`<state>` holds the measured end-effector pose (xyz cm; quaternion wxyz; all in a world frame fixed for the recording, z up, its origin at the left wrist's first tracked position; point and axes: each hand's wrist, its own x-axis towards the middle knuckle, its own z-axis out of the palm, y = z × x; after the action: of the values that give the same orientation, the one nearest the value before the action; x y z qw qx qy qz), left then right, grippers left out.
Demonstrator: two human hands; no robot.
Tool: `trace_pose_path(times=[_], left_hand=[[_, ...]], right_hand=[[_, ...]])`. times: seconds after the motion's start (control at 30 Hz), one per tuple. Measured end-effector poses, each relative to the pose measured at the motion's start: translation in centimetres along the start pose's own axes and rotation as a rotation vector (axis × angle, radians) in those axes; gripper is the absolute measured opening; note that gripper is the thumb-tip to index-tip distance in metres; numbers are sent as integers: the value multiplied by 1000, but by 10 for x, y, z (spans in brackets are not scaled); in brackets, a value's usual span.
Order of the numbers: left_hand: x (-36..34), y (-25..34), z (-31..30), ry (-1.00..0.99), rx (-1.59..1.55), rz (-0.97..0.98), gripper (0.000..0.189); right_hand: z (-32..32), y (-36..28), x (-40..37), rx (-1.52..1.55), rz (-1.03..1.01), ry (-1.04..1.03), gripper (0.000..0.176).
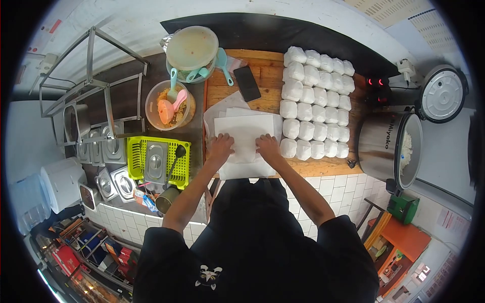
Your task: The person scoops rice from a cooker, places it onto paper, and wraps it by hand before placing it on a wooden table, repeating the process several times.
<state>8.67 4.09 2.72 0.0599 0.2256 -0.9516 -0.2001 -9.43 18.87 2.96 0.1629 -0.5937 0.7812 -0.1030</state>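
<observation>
Several white paper sheets (244, 127) lie overlapping on the wooden table in front of me. On the left part of the top sheet rests my left hand (221, 147), its fingers curled at the paper. My right hand (268, 147) is at the sheet's right side, fingers also bent against it. Whether either hand grips the paper's edge cannot be made out. To the right of the sheets, white wrapped packets (304, 110) stand in close rows. A black phone (247, 83) lies behind the paper.
At left are a tub of orange-brown food (183, 117) with ladles, a larger lidded tub (192, 48), a green rack (134, 156) and a metal frame (107, 108). A rice cooker (380, 144) with white rice stands at right, near a round lid (443, 93).
</observation>
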Motion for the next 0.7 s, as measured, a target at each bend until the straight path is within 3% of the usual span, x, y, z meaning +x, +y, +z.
trace_pose_path(times=[0.03,0.17,0.23,0.37,0.47,0.57,0.7], left_hand=[[-2,-5,6,-74,-27,18,23],[-21,-11,21,-170,-18,118,20],[-37,-9,18,-66,-54,167,19],[-59,4,4,55,-70,221,25],[-64,2,-10,-69,-12,263,25],[-60,-14,0,-3,11,382,20],[-39,-19,8,-239,-76,117,13]], right_hand=[[8,6,-3,46,-9,-87,23],[38,10,-29,120,-35,39,17],[37,6,-43,94,-78,55,17],[5,-12,-62,185,-149,169,35],[3,-4,-68,121,-227,119,27],[19,21,-60,141,-346,101,21],[18,24,-37,265,-95,-126,21]])
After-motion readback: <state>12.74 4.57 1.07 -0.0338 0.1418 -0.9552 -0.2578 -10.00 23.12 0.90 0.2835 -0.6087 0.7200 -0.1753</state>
